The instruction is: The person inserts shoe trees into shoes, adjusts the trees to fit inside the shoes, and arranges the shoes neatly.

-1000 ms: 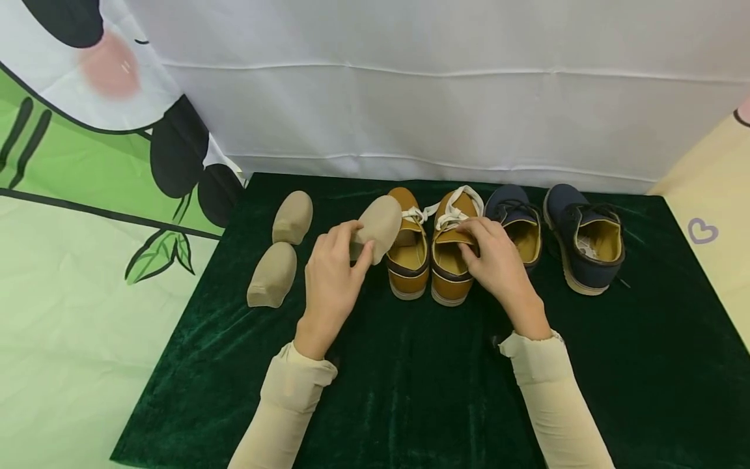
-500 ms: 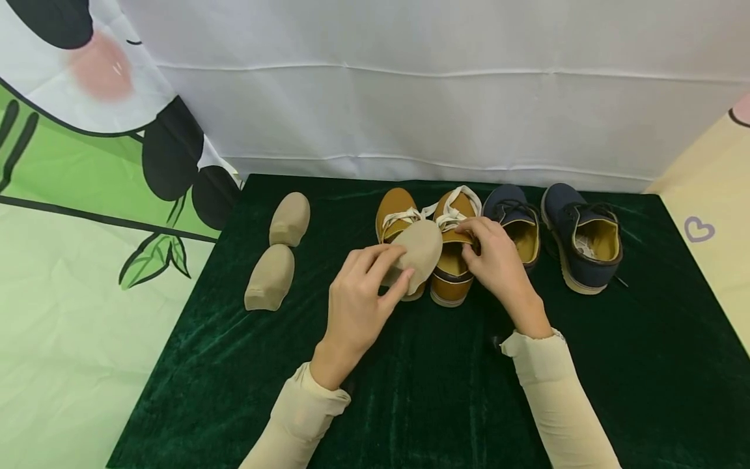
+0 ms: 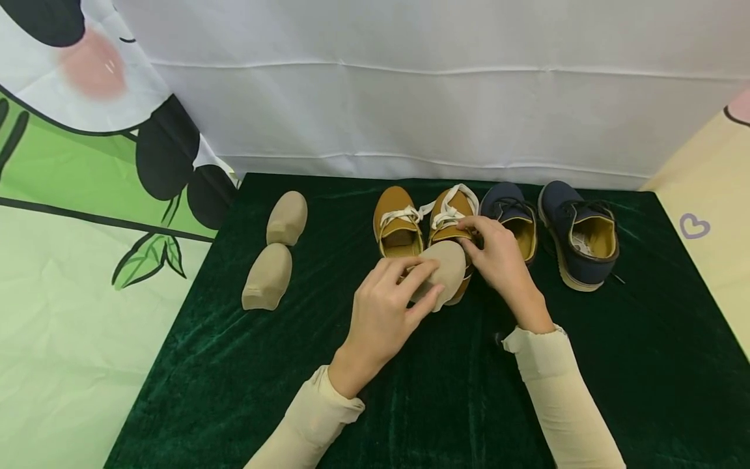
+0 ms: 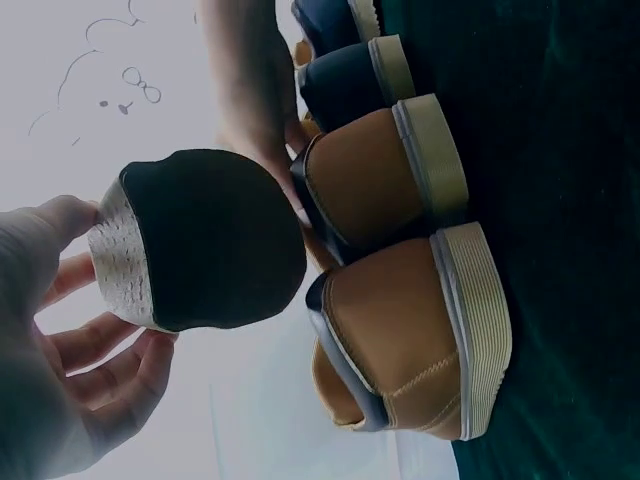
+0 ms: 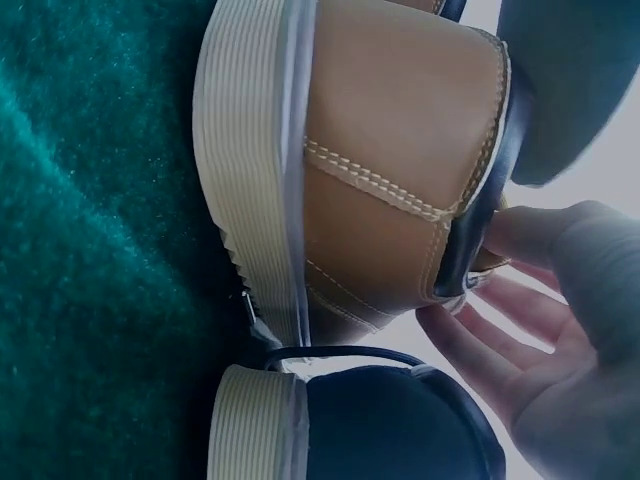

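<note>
In the head view my left hand (image 3: pixel 383 312) pinches a beige toe-shaped shoe insert (image 3: pixel 448 270) between thumb and fingers. The insert hangs over the heel end of the right tan shoe (image 5: pixel 380 130), hiding most of its opening. In the left wrist view the insert's dark underside (image 4: pixel 220 240) faces the camera, apart from the shoes. My right hand (image 3: pixel 498 257) grips the tongue of that shoe near its white laces (image 3: pixel 448 215); in the right wrist view its thumb reaches inside the collar. Beside it stands the left tan shoe (image 3: pixel 392 202).
Two dark blue shoes (image 3: pixel 592 260) stand to the right of the tan pair. Two more beige inserts (image 3: pixel 268 277) lie at the left, end to end. Dark green velvet cloth (image 3: pixel 234 391) covers the table, with a white curtain (image 3: pixel 351 111) behind.
My left hand has carried the insert rightward and nearer, from beside the left tan shoe to over the right one. The right hand keeps its grip on the shoe's tongue.
</note>
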A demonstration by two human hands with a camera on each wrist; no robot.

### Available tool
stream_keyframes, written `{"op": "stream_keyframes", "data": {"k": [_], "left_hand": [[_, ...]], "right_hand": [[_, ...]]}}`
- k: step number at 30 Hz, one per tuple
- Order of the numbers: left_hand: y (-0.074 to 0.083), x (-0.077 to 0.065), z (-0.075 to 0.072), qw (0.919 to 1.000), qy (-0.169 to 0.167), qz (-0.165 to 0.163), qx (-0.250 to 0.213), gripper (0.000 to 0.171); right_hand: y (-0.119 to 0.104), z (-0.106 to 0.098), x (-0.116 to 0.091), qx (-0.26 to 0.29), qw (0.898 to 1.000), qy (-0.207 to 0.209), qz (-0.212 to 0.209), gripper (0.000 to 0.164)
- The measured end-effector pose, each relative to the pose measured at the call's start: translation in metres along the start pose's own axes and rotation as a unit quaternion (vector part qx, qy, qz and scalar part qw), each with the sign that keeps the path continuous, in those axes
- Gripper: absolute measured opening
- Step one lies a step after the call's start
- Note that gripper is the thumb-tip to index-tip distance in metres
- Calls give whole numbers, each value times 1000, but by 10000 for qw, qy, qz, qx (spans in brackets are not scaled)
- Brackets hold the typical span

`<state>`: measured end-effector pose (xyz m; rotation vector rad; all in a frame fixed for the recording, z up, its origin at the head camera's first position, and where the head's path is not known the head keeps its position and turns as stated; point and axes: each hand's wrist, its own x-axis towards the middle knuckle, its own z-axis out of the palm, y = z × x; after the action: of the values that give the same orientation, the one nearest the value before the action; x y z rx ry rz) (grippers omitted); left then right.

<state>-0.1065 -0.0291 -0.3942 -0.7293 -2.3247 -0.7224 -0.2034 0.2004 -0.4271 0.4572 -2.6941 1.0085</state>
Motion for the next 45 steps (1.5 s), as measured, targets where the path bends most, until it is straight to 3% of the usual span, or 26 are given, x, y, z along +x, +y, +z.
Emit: {"op": "stream_keyframes", "data": {"k": [8,22,35,41,45], "left_hand": [[4,6,13,9995,-76,138,268,29],[2,14,33,9981,-207,69,574,33],[1,25,44,9977,-473,-192,436,35],[-6,30,38,9960,-804,-359,-155,38],[-15,35,25,9832,-1366,-700,-992,40]], "right_hand": [[3,-6,0,315,9992,-230,-53,24],[6,-9,-2,464,9977,-475,-103,28],[6,-12,-6,572,9958,-706,-44,32],[-1,-19,-17,753,9943,-748,-52,32],[-6,-23,-31,1160,9901,-785,80,39]]}}
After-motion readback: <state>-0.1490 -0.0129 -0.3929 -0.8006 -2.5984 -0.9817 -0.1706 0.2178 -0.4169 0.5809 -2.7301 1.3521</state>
